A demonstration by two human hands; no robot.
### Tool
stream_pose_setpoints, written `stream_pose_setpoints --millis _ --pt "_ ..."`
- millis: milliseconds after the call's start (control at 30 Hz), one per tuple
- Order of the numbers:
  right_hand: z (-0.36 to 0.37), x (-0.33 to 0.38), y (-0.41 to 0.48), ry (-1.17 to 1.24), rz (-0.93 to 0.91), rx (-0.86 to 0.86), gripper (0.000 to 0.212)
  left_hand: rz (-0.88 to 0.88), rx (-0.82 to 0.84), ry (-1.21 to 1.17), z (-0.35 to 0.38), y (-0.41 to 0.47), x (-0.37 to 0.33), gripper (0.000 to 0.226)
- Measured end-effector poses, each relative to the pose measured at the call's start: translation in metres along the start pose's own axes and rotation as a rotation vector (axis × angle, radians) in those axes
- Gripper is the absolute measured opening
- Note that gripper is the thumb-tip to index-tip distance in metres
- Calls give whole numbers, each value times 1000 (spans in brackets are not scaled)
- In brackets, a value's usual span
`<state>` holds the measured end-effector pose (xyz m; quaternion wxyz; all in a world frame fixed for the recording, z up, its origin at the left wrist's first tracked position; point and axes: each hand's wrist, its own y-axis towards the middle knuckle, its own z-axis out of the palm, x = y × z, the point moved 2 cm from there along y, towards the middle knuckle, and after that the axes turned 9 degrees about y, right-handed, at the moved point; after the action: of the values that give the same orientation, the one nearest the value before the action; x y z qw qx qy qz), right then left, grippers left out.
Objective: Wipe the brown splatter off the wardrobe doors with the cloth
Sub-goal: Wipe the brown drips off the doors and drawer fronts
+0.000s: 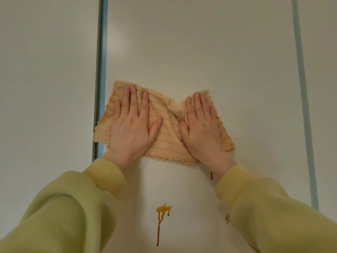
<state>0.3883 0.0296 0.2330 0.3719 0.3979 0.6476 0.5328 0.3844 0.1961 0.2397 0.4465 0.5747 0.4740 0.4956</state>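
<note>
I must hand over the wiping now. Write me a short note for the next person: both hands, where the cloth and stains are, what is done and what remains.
Left hand: flat, fingers spread, pressing the cloth's left part.
Right hand: flat, pressing its right part.
Cloth: spread on the middle door, bunched between the hands.
Left to wipe, all below the cloth: a large dripping stain, a small streak by the right wrist, a small mark beside the right sleeve.
Door above the cloth shows no stains.

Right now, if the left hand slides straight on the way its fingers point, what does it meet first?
The left hand first crosses the cloth's top edge, then bare door; the way looks free.
</note>
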Motion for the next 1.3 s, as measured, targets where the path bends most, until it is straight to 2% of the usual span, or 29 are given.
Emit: stream_pose_setpoints --millis 233,500,867,1067,1300 --pt "-8 -22 -24 -77 -145 -22 60 -75 58 0 4 -39 -35 75" --pt "-38 -90 -34 -60 -8 -2 65 -124 62 -18 7 -39 -104 78" --pt "-86 -198 -56 -51 146 25 73 -46 15 -50 16 -11 -225 81" --pt "-89 -213 -66 -40 155 10 73 -43 -20 1 20 -12 -238 81" --pt "-81 -213 -90 22 238 -74 76 15 27 14 18 -18 -237 82"
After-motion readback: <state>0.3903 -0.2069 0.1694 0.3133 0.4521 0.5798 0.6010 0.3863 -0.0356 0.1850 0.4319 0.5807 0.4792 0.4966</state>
